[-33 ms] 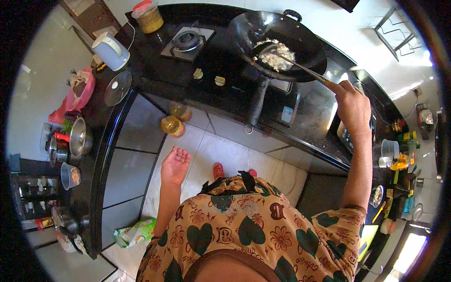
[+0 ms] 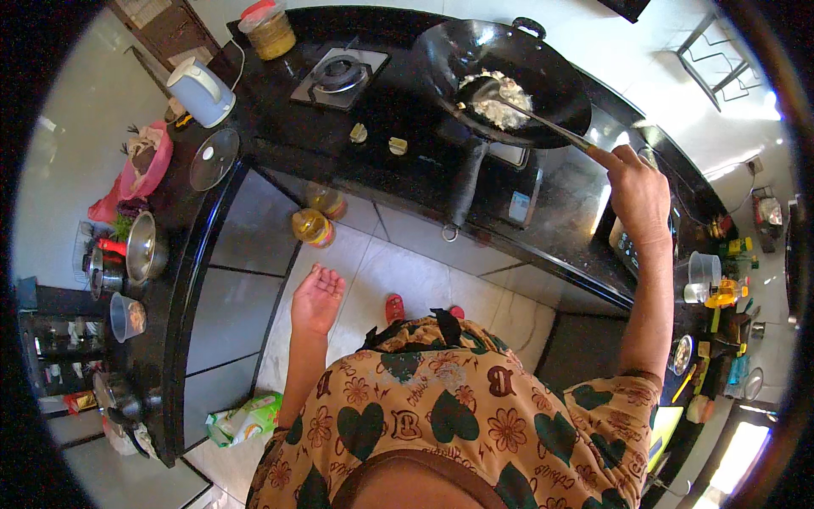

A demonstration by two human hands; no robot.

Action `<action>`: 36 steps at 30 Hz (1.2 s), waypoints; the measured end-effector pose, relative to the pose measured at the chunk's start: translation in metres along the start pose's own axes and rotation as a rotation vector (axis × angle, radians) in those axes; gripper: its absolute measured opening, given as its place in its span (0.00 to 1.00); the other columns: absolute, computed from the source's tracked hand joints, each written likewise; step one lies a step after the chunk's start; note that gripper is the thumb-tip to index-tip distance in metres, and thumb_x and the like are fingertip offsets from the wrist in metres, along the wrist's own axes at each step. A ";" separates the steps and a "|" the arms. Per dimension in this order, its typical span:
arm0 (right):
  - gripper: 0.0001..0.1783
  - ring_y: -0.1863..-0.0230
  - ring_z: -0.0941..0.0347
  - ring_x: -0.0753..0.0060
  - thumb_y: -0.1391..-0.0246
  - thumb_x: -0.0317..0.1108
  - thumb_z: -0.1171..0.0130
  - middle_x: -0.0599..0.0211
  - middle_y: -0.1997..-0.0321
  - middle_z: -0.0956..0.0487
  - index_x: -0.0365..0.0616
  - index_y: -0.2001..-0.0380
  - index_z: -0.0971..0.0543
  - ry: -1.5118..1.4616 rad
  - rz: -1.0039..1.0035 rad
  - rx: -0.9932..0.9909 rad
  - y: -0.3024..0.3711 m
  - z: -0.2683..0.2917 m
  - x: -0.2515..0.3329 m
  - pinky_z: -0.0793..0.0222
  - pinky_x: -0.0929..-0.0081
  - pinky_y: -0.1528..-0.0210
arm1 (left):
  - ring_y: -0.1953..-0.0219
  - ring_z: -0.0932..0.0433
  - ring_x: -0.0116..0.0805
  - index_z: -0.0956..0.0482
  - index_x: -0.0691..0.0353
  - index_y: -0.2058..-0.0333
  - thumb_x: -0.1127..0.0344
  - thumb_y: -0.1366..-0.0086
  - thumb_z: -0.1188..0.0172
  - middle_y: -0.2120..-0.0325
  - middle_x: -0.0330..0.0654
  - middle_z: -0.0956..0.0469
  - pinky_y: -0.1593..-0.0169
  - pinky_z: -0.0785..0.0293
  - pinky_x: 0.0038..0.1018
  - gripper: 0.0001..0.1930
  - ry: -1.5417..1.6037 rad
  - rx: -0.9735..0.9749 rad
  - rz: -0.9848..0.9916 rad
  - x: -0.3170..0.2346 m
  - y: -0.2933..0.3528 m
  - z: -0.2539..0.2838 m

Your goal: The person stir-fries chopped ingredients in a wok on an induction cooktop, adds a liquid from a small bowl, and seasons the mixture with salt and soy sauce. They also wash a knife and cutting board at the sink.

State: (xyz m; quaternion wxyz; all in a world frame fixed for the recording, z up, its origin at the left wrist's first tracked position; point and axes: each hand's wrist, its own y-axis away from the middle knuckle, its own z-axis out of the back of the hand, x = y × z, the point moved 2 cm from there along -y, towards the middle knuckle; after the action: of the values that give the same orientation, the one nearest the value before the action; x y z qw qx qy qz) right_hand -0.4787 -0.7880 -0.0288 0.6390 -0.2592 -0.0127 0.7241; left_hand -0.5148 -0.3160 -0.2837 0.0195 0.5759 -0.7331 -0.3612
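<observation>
Spatula (image 2: 545, 121) down in the wok (image 2: 551, 72), as the head view has it, and the right hand (image 2: 638, 193) is running the show! Its fingers are wrapped firmly round the end of the grip, no slack to be seen, with the arm stretched out across the table (image 2: 572, 182). Blade in among the food (image 2: 513, 112), a pale, chopped heap low in the wok, with a stray bit or two at the heap's left edge.

Over to the left hand (image 2: 317, 304): palm up, fingers loosely curled, nothing in them, hanging above the floor (image 2: 437, 276) and well apart from the wok. The wok's handle (image 2: 465, 191) points back toward the person, ungripped. The burner (image 2: 339, 75) to the left stands bare; whether there's a flame under the wok, no telling, the wok hides it.

So how to play this well? Best, by the look of it, to slide the blade flat under the heap, lift and turn from below, and sweep those strays back in. Short strokes would suit, knuckles clear of the rim. That idle hand could steady the handle if the wok rocks, and the hips are better kept off it!
</observation>
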 end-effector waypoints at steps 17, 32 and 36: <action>0.15 0.70 0.22 0.58 0.50 0.28 0.47 0.66 0.69 0.20 0.60 0.63 0.16 -0.046 -0.056 0.103 0.025 0.032 -0.031 0.26 0.64 0.67 | 0.62 0.23 0.33 0.23 0.55 0.65 0.66 0.36 0.42 0.70 0.36 0.21 0.51 0.28 0.34 0.02 -0.034 0.002 0.030 0.005 -0.010 -0.010; 0.20 0.68 0.21 0.53 0.48 0.27 0.47 0.61 0.65 0.21 0.60 0.54 0.20 -0.015 -0.236 0.055 -0.030 -0.083 -0.015 0.25 0.60 0.65 | 0.62 0.23 0.32 0.23 0.53 0.64 0.66 0.35 0.43 0.71 0.34 0.21 0.51 0.28 0.33 0.02 -0.068 -0.023 0.039 0.008 -0.010 -0.023; 0.21 0.67 0.21 0.54 0.50 0.26 0.46 0.61 0.65 0.20 0.61 0.53 0.20 -0.040 -0.187 0.116 -0.023 -0.068 -0.019 0.24 0.61 0.64 | 0.62 0.23 0.32 0.22 0.53 0.64 0.66 0.35 0.43 0.71 0.34 0.21 0.51 0.28 0.33 0.03 -0.052 -0.015 0.025 0.002 -0.008 -0.017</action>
State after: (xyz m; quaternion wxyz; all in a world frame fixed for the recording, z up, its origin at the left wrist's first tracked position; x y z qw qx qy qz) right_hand -0.4297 -0.8229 -0.0729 0.7175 -0.2049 -0.0074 0.6657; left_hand -0.5010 -0.3270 -0.2764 0.0093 0.5567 -0.7379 -0.3814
